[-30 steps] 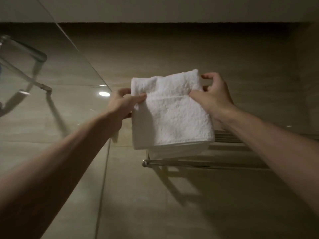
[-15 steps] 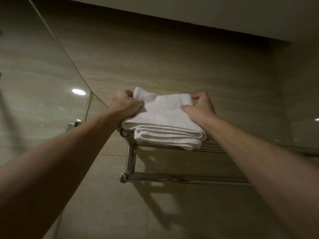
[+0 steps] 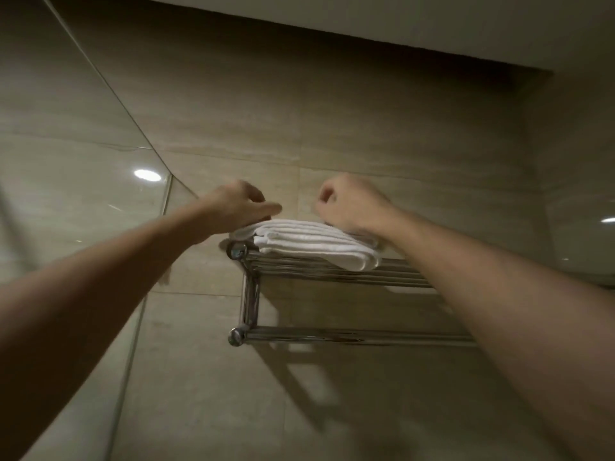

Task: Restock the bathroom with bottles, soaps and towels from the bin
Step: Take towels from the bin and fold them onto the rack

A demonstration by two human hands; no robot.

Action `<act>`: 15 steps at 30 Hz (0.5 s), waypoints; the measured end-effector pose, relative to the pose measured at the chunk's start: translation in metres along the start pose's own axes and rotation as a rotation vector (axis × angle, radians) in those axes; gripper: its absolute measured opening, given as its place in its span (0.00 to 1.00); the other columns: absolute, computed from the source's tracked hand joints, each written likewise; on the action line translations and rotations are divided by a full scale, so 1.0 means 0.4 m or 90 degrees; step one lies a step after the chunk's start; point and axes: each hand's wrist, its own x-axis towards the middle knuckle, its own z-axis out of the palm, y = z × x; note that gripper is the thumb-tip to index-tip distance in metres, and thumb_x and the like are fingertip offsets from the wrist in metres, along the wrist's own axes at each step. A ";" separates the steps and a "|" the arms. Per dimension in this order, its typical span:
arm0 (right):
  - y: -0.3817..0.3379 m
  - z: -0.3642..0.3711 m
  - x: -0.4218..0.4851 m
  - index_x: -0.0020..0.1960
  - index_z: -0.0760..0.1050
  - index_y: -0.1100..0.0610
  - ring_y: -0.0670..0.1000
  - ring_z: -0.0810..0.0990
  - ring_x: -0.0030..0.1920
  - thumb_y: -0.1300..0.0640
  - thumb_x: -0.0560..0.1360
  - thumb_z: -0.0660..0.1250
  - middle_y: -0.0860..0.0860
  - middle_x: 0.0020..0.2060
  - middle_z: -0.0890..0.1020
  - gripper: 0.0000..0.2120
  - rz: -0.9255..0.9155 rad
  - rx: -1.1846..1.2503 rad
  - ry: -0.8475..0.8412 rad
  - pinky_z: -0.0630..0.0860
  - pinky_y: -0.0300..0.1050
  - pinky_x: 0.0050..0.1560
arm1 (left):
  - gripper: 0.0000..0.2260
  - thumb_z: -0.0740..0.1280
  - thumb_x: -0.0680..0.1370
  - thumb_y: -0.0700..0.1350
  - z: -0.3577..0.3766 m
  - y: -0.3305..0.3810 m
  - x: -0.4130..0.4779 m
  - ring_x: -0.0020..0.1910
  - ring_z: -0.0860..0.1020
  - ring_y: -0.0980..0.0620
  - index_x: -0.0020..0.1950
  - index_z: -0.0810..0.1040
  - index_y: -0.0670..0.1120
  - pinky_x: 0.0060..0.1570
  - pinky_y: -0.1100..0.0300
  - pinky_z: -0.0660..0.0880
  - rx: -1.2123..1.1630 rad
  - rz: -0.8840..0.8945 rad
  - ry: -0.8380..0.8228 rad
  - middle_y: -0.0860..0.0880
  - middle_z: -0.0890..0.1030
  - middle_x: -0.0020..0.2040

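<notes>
White towel (image 3: 316,241) lies folded flat on top shelf of chrome rack (image 3: 399,277), just below centre of frame; its folded edges face the camera & its lower-right corner hangs a bit over the front rails; L end sits by the rack's round corner knob. L hand (image 3: 243,207) is at centre-left, over the towel's L end, underside touching the cloth; thumb sticks out toward frame centre, other fingers bent on the far side & partly hidden, so can't tell if they pinch the towel. R hand (image 3: 349,201) is at centre-right, over the towel's far R part; fingers curled into a loose fist w/ no cloth showing in it; heel of hand meets the towel's top, edge blurred. Both bare forearms run in from the lower corners of the frame. Rack has a lower bar (image 3: 349,337) under the shelf, joined by an upright post at L; its shadow falls on the wall (image 3: 366,128) below. Wall is beige tile; pale ceiling (image 3: 432,15) strip along top of frame. Glass panel (image 3: 66,161) fills the L side, w/ a round light glint (image 3: 146,175) at mid-left; another glint at far R edge.
</notes>
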 end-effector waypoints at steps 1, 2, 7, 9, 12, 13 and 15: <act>-0.013 -0.011 -0.013 0.45 0.82 0.53 0.51 0.81 0.39 0.42 0.79 0.62 0.47 0.38 0.83 0.17 0.001 0.012 -0.081 0.78 0.47 0.41 | 0.14 0.66 0.80 0.58 -0.007 0.013 -0.013 0.45 0.81 0.50 0.48 0.81 0.48 0.37 0.60 0.72 0.032 -0.009 -0.058 0.49 0.83 0.44; -0.023 -0.019 -0.026 0.45 0.83 0.55 0.51 0.80 0.37 0.38 0.79 0.60 0.48 0.36 0.83 0.23 -0.008 -0.007 -0.121 0.75 0.46 0.37 | 0.16 0.64 0.80 0.59 -0.012 0.028 -0.028 0.44 0.80 0.51 0.47 0.81 0.48 0.37 0.60 0.71 0.063 -0.008 -0.087 0.48 0.83 0.43; -0.051 -0.015 -0.116 0.62 0.77 0.52 0.58 0.79 0.55 0.35 0.81 0.45 0.56 0.60 0.81 0.30 -0.095 -0.131 -0.146 0.75 0.54 0.53 | 0.18 0.51 0.85 0.57 0.035 0.046 -0.157 0.44 0.76 0.48 0.56 0.75 0.46 0.45 0.52 0.73 0.198 0.094 -0.022 0.44 0.79 0.51; -0.042 -0.008 -0.159 0.73 0.66 0.51 0.60 0.73 0.66 0.33 0.81 0.45 0.58 0.70 0.74 0.31 -0.097 -0.164 -0.175 0.70 0.59 0.65 | 0.22 0.48 0.85 0.59 0.057 0.034 -0.214 0.57 0.76 0.45 0.67 0.70 0.47 0.56 0.49 0.75 0.282 0.122 0.013 0.43 0.76 0.62; -0.039 0.011 -0.209 0.81 0.51 0.56 0.63 0.58 0.77 0.31 0.80 0.45 0.62 0.77 0.60 0.39 -0.092 -0.372 -0.065 0.55 0.63 0.76 | 0.31 0.47 0.83 0.64 0.075 0.020 -0.266 0.77 0.61 0.43 0.79 0.56 0.46 0.74 0.46 0.60 0.354 0.060 0.048 0.42 0.61 0.79; -0.049 0.024 -0.233 0.81 0.45 0.58 0.64 0.51 0.79 0.32 0.80 0.47 0.63 0.79 0.53 0.41 -0.091 -0.395 -0.031 0.49 0.64 0.78 | 0.33 0.47 0.82 0.64 0.084 0.017 -0.285 0.80 0.54 0.44 0.81 0.51 0.45 0.77 0.47 0.54 0.371 0.046 0.058 0.42 0.55 0.82; -0.072 0.061 -0.313 0.80 0.33 0.62 0.64 0.40 0.80 0.38 0.80 0.57 0.64 0.79 0.40 0.46 -0.130 -0.373 -0.019 0.40 0.65 0.78 | 0.34 0.49 0.83 0.63 0.108 0.016 -0.347 0.81 0.45 0.46 0.82 0.44 0.45 0.77 0.50 0.45 0.358 0.061 0.081 0.43 0.46 0.83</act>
